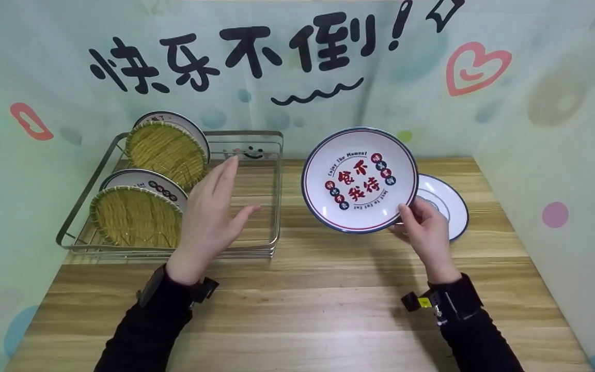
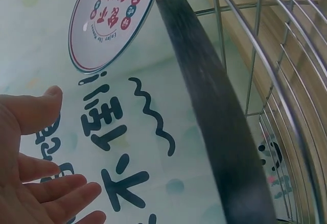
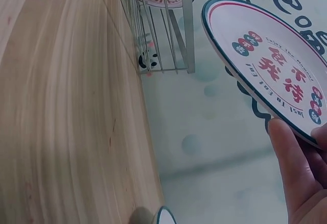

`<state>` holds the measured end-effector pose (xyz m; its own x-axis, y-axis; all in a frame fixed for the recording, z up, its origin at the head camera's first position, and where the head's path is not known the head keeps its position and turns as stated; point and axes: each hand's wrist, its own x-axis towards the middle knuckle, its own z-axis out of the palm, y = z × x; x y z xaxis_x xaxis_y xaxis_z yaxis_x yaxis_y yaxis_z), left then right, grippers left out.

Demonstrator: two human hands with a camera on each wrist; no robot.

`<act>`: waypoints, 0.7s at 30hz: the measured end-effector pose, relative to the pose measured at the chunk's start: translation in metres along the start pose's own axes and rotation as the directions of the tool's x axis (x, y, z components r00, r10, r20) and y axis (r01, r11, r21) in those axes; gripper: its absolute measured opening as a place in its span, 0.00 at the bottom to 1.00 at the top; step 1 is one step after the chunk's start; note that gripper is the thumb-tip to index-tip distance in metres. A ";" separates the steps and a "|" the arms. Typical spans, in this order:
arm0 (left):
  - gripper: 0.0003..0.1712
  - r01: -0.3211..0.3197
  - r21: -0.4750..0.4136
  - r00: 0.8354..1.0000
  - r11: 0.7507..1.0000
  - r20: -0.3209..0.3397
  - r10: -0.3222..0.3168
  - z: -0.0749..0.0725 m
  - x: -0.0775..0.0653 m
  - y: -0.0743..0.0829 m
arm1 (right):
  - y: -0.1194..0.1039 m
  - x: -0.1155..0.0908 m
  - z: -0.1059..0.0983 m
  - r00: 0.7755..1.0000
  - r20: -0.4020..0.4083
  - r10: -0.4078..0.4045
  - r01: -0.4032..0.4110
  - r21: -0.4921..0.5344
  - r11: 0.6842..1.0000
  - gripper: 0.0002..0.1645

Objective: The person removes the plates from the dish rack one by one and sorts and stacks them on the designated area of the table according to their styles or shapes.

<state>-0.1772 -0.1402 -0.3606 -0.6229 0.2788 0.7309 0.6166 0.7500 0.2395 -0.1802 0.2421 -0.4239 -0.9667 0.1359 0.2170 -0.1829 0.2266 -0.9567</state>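
Observation:
My right hand (image 1: 428,231) grips a white plate (image 1: 360,178) by its lower right edge, thumb on the printed face and fingers behind. The plate has a blue rim and red and black lettering, and it is tilted up above the table. My left hand (image 1: 212,212) is raised over the wire rack (image 1: 278,206), fingers extended and thumb apart, holding nothing. In the rack, two white plates (image 1: 194,126) and two round woven bamboo trays (image 1: 135,217) stand on edge at the left. Behind my right hand, another white plate (image 1: 458,209) lies on the table.
The wooden table (image 1: 323,315) spreads in front of the rack. A pale printed backdrop (image 1: 401,103) with black writing encloses the back and sides. The rack's metal rim (image 2: 214,112) rises close to my left hand.

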 end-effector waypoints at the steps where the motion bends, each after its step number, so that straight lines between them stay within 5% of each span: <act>1: 0.53 0.001 0.005 1.000 1.000 0.001 -0.001 0.000 -0.001 -0.001 | 0.001 0.000 -0.002 1.000 0.001 -0.008 0.008 -0.010 1.000 0.21; 21: 0.53 0.022 0.081 0.998 0.997 0.054 -0.026 -0.011 -0.030 -0.029 | 0.019 0.007 -0.028 0.999 -0.029 0.020 -0.022 -0.069 0.997 0.20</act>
<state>-0.1707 -0.1771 -0.3826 -0.6640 0.2912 0.6887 0.5621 0.8018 0.2030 -0.1849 0.2740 -0.4352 -0.9645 0.1687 0.2031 -0.1484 0.2895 -0.9456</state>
